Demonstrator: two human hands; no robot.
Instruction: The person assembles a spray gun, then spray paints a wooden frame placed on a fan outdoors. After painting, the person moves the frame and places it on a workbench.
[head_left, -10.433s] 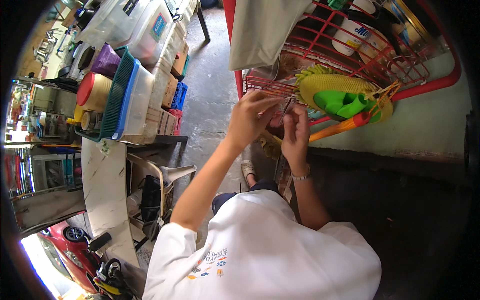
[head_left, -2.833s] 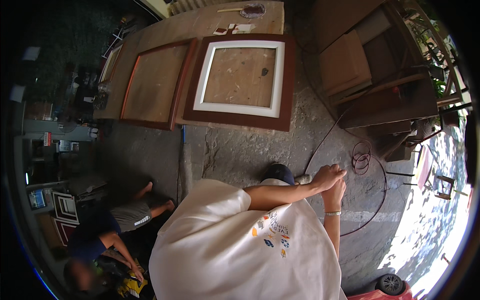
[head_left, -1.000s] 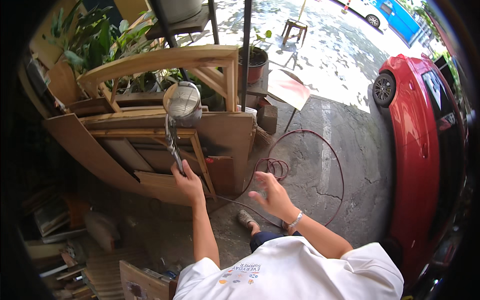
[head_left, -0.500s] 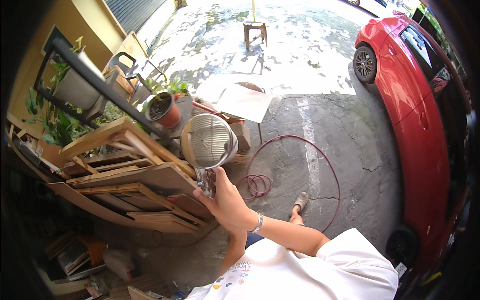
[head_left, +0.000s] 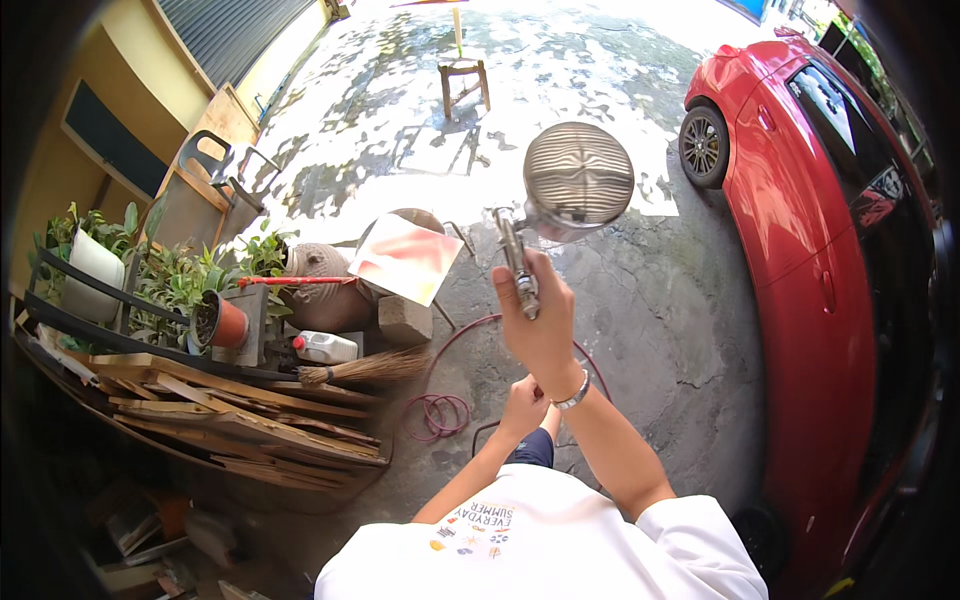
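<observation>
While the right hand (head_left: pixel 540 330) is raised well above the ground and closed around the handle of a metal spray gun (head_left: pixel 545 215), the tool is held upright, its long axis running from the wrist away toward the far side of the scene. The handle is wrapped by the fingers, and the round ribbed cup (head_left: pixel 578 180) is carried at the far end, just right of the body of the gun and above the hand. A bracelet (head_left: pixel 574 396) is worn at that wrist. The left hand (head_left: pixel 525 400) is kept lower and nearer the body, just left of the right forearm; whether it is closed on anything cannot be told, though a dark hose (head_left: pixel 480 435) is seen just beside it. So the gun is held by the right hand alone, and the left lies near below it.

Farther out, a red coiled hose (head_left: pixel 438 412) is laid on the concrete ground to the left, near a straw broom (head_left: pixel 365 370) and a white jug (head_left: pixel 325 347). Stacked wooden boards (head_left: pixel 240 425) and potted plants (head_left: pixel 215 300) are ranged along the left, a wooden stool (head_left: pixel 463 85) is set far off, and a red car (head_left: pixel 830 250) is parked at the right.
</observation>
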